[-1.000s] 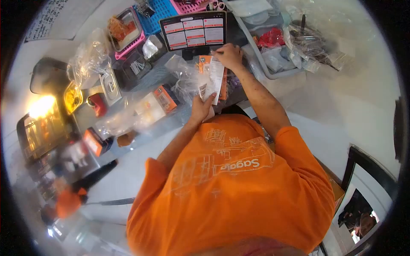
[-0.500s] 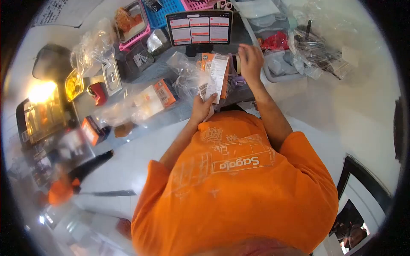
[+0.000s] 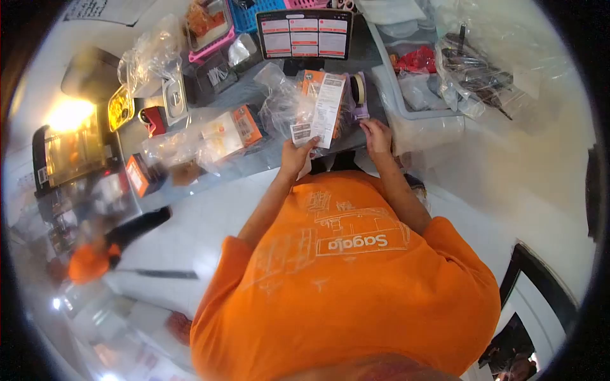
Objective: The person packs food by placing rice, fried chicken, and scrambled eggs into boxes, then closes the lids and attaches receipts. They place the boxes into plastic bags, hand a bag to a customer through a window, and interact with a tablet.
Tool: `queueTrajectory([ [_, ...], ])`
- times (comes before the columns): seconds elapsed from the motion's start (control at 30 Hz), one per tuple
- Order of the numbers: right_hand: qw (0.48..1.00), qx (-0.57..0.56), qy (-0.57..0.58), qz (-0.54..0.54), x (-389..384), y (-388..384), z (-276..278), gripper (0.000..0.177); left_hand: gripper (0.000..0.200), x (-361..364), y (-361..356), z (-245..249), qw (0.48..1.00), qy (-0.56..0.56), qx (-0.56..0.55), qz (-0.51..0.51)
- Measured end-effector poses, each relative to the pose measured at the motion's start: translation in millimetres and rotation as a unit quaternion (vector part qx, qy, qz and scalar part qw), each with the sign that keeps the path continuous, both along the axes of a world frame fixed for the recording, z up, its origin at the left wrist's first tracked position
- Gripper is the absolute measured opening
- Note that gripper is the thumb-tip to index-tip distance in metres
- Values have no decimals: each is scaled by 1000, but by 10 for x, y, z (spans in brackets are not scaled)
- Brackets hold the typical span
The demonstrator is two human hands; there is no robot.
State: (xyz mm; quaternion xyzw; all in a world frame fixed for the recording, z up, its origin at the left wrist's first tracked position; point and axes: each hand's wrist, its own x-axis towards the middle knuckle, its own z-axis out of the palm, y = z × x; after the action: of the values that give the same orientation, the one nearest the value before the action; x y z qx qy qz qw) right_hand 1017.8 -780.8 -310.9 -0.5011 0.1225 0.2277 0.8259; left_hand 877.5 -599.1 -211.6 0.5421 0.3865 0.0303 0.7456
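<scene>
My left hand (image 3: 296, 156) is closed at the lower end of a long printed receipt (image 3: 330, 105), the thumb pressing on the paper. The receipt lies over an orange box (image 3: 311, 81) with clear plastic bag (image 3: 277, 105) bunched at its left. To the right stands a purple tape dispenser (image 3: 360, 114) carrying a tape roll (image 3: 358, 89). My right hand (image 3: 379, 137) is at the dispenser's front end, thumb and fingertips pinched together. Anything between those fingertips is too small to make out.
A tablet (image 3: 305, 35) stands behind the box. Left on the counter are a bagged package (image 3: 223, 134), an orange-black box (image 3: 143, 174) and a metal lid (image 3: 175, 98). A grey bin (image 3: 424, 115) of packaging is at right. Another person in orange (image 3: 89, 261) is at far left.
My right hand has come down and toward me, from above the tape roll to the dispenser's front end, its fingers now pinched. My left hand stays on the receipt.
</scene>
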Motion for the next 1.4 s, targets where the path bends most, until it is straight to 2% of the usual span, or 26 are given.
queueTrajectory([
  [0.03,1000,1,-1,-3,-9,-31,-57,18,24,-9,20,-31,1000,10,10,-13],
  [0.07,951,-226,-206,49,-28,-79,-113,15,24,-37,36,-64,999,21,19,-28],
  [0.1,808,-433,-388,96,-62,-139,-184,12,24,-51,50,-62,999,23,18,-34],
  [0.2,816,-487,-308,49,-38,-223,-572,9,23,-41,105,-35,997,20,37,-71],
  [0.23,815,-488,-311,38,-57,-174,-270,9,22,-47,134,-69,995,30,47,-84],
  [0.27,941,-302,-109,112,-159,-92,394,10,21,-41,166,-81,993,41,56,-96],
  [0.3,975,-85,102,176,-314,-24,798,11,21,-26,180,-28,993,35,55,-103],
  [0.37,932,-37,77,351,-562,72,910,20,19,-6,201,102,992,50,29,-108],
  [0.4,935,-42,75,344,-682,214,889,20,19,-11,240,73,992,44,26,-116],
  [0.47,959,-195,62,199,-918,499,704,29,18,-43,304,-68,988,2,27,-154],
  [0.57,948,-284,52,135,-961,642,551,34,20,-147,401,-267,984,-83,30,-152],
  [0.63,948,-292,14,124,-941,578,435,39,21,-246,573,38,986,-64,-6,-156],
  [0.67,875,-450,-34,176,-907,495,317,39,23,-312,681,185,986,-36,-41,-158],
  [0.7,770,-593,-78,221,-900,452,258,40,23,-365,785,233,985,-39,-42,-166],
  [0.77,756,-611,-117,204,-900,473,720,45,26,-454,975,317,972,-120,-170,-113],
  [0.8,740,-624,-159,195,-885,503,970,51,27,-491,1040,504,980,-89,-154,-90],
  [0.87,721,-560,-407,33,-798,598,1124,62,27,-536,1213,568,969,-120,-202,-71],
  [0.97,723,-504,-473,21,-599,997,1485,68,31,-590,1358,717,955,-141,-255,-46],
  [1.03,515,-644,-563,51,-544,1294,1518,55,35,-595,1365,973,954,-152,-255,-47],
  [1.07,512,-644,-567,49,-418,1323,1371,55,35,-608,1349,1082,953,-158,-255,-46],
  [1.13,632,-586,-494,117,-238,1435,1104,36,38,-640,1315,1289,932,-186,-305,-56],
  [1.2,860,-430,-269,56,-441,1202,1374,29,42,-634,1351,1284,900,-209,-375,-75],
  [1.23,870,-448,-207,10,-650,1014,1662,32,42,-682,1336,1316,900,-210,-376,-73],
  [1.27,834,-480,-265,-65,-838,737,1726,31,42,-679,1309,1393,897,-204,-382,-91],
  [1.33,719,-555,-357,-219,-1203,185,1856,31,44,-703,1188,1581,902,-195,-367,-114],
  [1.4,647,-566,-364,-359,-1587,-603,2347,31,45,-731,1040,1603,900,-188,-366,-142],
])
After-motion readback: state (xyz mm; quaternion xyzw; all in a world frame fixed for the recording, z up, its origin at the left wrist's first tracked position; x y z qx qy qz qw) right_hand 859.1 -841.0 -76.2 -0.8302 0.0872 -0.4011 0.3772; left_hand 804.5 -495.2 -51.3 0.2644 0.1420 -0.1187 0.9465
